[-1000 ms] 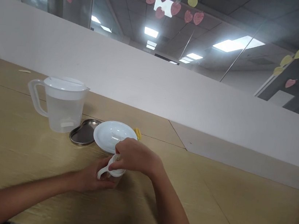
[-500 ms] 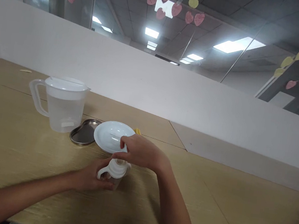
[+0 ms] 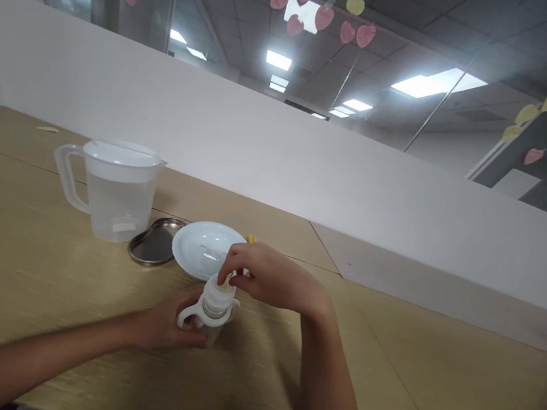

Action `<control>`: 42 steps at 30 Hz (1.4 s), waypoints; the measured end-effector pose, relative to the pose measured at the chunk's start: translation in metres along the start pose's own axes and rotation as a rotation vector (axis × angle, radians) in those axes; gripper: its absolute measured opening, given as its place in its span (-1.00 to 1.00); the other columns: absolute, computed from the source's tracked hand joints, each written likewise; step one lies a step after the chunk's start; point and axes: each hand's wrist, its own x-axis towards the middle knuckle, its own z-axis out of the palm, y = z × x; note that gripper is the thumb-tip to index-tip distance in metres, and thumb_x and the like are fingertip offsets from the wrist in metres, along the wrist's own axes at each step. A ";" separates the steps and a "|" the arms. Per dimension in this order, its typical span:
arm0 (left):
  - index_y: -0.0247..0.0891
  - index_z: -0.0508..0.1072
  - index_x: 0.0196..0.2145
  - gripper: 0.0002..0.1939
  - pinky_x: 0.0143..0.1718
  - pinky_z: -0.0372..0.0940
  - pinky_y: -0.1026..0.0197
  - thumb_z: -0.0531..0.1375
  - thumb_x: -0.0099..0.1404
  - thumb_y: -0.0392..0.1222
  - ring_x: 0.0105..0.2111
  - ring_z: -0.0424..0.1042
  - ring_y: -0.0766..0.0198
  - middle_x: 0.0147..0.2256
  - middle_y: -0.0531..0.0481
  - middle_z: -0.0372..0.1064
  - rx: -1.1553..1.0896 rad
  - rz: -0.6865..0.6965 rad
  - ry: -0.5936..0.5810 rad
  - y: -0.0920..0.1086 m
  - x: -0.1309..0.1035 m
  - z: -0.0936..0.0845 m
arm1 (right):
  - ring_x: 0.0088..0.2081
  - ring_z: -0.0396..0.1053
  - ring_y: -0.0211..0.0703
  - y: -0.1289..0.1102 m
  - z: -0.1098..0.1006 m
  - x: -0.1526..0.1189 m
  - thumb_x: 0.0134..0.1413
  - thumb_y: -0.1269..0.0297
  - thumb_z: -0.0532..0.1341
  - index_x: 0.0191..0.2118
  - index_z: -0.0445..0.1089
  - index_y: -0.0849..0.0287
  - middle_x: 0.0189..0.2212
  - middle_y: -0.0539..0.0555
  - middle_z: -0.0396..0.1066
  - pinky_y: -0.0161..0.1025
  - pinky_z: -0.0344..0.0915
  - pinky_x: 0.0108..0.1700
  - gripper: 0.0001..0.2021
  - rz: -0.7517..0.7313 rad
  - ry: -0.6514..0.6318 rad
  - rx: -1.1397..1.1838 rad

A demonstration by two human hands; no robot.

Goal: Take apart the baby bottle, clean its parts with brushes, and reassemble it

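My left hand (image 3: 170, 322) is wrapped round a baby bottle (image 3: 212, 333) with white side handles, keeping it upright, slightly tilted, low over the table. Above the bottle's neck sits its white collar cap (image 3: 214, 290), raised enough that the screw threads show beneath it. The fingers of my right hand (image 3: 267, 275) pinch the top of this cap, where the nipple is mostly covered by the fingertips. Just behind both hands lies a white oval bowl (image 3: 200, 246), partly hidden by the right hand.
A clear plastic pitcher (image 3: 120, 201) with a lid and water-like contents stands at the left. Between it and the bowl is a kidney-shaped metal tray (image 3: 154, 246). Something yellow (image 3: 251, 238) peeks out behind the right hand. A white wall (image 3: 260, 149) borders the wooden table.
The cap has risen off the bottle's neck, exposing the threads. My right hand has shifted slightly right, with its fingers now down on the cap. The left hand stays put.
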 end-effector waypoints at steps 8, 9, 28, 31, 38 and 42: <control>-0.17 -0.02 0.20 -0.16 0.07 0.19 0.01 0.31 0.05 -0.10 0.02 0.27 0.03 0.07 -0.17 0.22 0.103 0.069 0.110 -0.004 -0.005 0.000 | -0.37 0.30 -0.33 -0.001 -0.015 -0.020 0.13 0.40 0.17 -0.24 0.45 0.14 -0.36 0.00 0.41 -0.37 0.18 -0.36 -0.87 0.031 0.336 0.064; -0.15 -0.05 0.20 -0.13 0.05 0.22 0.02 0.31 0.04 -0.10 0.01 0.29 0.04 0.05 -0.17 0.23 0.065 0.044 0.103 -0.006 -0.006 0.001 | -0.38 0.30 -0.33 -0.002 -0.016 -0.021 0.13 0.37 0.17 -0.24 0.45 0.14 -0.36 0.00 0.41 -0.37 0.19 -0.36 -0.88 0.043 0.384 0.071; -0.13 -0.05 0.20 -0.17 0.01 0.20 -0.05 0.26 0.07 0.01 0.03 0.18 -0.01 0.12 -0.22 -0.02 0.293 0.186 0.324 0.002 -0.007 -0.008 | -0.35 0.34 -0.30 0.003 -0.011 -0.004 0.11 0.35 0.17 -0.26 0.46 0.15 -0.37 0.02 0.43 -0.37 0.24 -0.38 -0.87 0.140 0.752 0.127; -0.13 0.06 0.18 -0.37 0.11 0.05 -0.09 0.08 0.23 0.12 0.17 -0.02 -0.08 0.17 -0.20 -0.11 0.370 0.232 0.356 0.004 -0.007 -0.020 | -0.36 0.35 -0.30 0.008 -0.003 0.009 0.10 0.37 0.18 -0.27 0.49 0.15 -0.36 0.03 0.46 -0.34 0.24 -0.31 -0.87 0.155 0.663 0.094; -0.12 0.01 0.23 -0.45 0.19 -0.17 -0.10 -0.07 0.35 0.07 0.23 -0.12 0.00 0.24 -0.13 -0.06 0.531 0.186 0.298 -0.001 -0.001 -0.036 | -0.36 0.35 -0.31 0.016 0.007 0.023 0.08 0.41 0.20 -0.26 0.50 0.16 -0.34 0.03 0.48 -0.34 0.22 -0.28 -0.86 0.133 0.610 0.102; -0.14 0.03 0.22 -0.47 0.21 -0.18 -0.04 -0.05 0.36 0.03 0.24 -0.12 0.05 0.22 -0.10 0.03 0.553 0.171 0.288 -0.008 0.000 -0.037 | -0.35 0.36 -0.31 0.020 0.007 0.023 0.07 0.40 0.21 -0.27 0.50 0.16 -0.32 0.02 0.49 -0.35 0.22 -0.27 -0.87 0.128 0.610 0.146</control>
